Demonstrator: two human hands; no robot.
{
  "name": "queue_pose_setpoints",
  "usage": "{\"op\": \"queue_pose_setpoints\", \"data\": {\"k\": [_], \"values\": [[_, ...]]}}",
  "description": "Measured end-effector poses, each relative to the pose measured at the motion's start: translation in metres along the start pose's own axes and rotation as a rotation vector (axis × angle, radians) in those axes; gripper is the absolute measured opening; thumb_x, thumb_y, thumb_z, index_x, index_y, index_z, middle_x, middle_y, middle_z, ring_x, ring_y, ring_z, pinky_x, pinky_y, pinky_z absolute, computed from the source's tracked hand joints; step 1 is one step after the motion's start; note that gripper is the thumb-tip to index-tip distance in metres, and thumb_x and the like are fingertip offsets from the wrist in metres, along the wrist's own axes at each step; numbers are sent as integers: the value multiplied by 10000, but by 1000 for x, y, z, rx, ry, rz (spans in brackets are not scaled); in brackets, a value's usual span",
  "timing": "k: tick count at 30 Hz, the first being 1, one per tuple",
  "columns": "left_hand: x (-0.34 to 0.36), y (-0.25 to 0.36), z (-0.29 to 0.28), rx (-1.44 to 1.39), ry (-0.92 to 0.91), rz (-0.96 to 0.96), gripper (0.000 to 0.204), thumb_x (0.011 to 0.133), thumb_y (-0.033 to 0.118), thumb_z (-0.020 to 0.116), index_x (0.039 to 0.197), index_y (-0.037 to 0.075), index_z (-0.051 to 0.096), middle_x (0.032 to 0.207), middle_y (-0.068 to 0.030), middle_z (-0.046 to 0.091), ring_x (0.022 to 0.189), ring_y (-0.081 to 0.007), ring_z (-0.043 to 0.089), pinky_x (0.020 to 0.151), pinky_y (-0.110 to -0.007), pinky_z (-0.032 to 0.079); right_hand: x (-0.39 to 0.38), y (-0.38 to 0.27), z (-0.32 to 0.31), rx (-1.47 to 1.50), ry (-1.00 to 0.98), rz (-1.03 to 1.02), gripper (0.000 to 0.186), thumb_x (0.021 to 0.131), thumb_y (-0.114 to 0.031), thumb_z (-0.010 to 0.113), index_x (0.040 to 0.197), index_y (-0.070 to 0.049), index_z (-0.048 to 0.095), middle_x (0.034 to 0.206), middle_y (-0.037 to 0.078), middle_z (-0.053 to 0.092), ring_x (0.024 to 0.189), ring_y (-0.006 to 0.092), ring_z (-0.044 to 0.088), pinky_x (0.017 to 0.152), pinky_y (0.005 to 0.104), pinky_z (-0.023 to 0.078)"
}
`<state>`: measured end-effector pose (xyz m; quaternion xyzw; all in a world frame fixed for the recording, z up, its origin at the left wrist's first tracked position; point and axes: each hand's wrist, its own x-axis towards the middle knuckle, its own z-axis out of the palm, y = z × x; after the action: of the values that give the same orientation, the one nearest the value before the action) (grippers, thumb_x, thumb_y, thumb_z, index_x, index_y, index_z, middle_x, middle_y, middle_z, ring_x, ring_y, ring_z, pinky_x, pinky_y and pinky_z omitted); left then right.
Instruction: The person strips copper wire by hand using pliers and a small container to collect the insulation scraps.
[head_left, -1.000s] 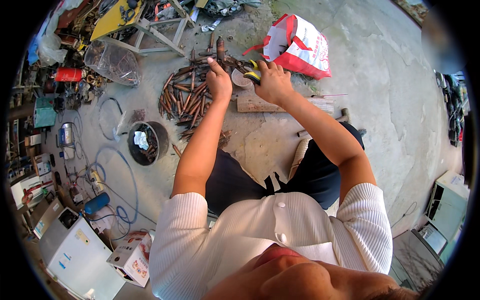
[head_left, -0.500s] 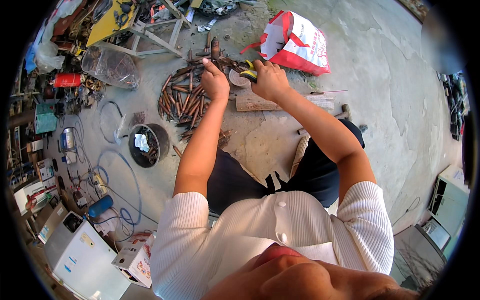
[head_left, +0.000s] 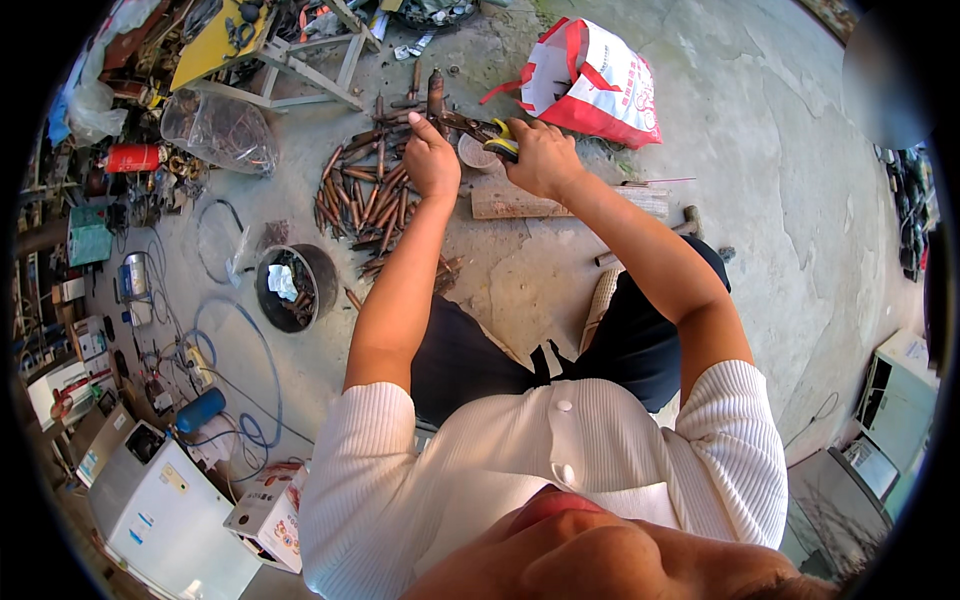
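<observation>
My left hand (head_left: 432,165) is closed around a brown, copper-coloured cylindrical piece (head_left: 435,90), whose upper part sticks up past my thumb. Its lower end is hidden by my fingers. In my right hand (head_left: 545,160) is a pair of pliers (head_left: 500,140) with yellow and black handles. The jaws point left and reach the side of the cylinder; whether they grip it I cannot tell. Beneath and left of my left hand lies a pile of similar slim brown pieces (head_left: 375,195) on the concrete floor. A small round light-coloured container (head_left: 476,153) stands between my hands.
A wooden board (head_left: 520,204) lies beyond my knees, with a hammer (head_left: 690,222) to its right. At the far right is a red-and-white bag (head_left: 610,90). A dark bucket (head_left: 300,290) holds scraps on the left. Hoses (head_left: 270,375), boxes and clutter line the left side.
The cylinder in my left hand has shifted slightly right and up. The pliers have turned a little, their handles dipping toward me. Both arms are otherwise nearly still.
</observation>
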<state>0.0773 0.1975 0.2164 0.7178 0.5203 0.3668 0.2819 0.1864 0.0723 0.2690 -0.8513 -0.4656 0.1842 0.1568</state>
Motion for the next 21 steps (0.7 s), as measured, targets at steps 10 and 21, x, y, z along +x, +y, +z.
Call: {"op": "queue_pose_setpoints", "data": {"k": [10, 21], "values": [[-1, -3, 2, 19, -7, -15, 781, 1004, 473, 170, 517, -81, 425, 458, -215, 422, 456, -420, 384, 521, -527, 295, 6, 9, 10, 19, 1, -38, 457, 719, -268, 647, 1139, -104, 569, 1064, 180, 607, 1019, 364, 577, 855, 459, 464], [-3, 12, -7, 105, -115, -96, 741, 995, 448, 187, 696, -80, 613, 701, -292, 601, 691, -494, 557, 613, -549, 429, 7, 16, 16, 67, 64, -121, 422, 741, -230, 653, 1101, -42, 538, 959, 204, 613, 921, 383, 598, 829, 438, 471]]}}
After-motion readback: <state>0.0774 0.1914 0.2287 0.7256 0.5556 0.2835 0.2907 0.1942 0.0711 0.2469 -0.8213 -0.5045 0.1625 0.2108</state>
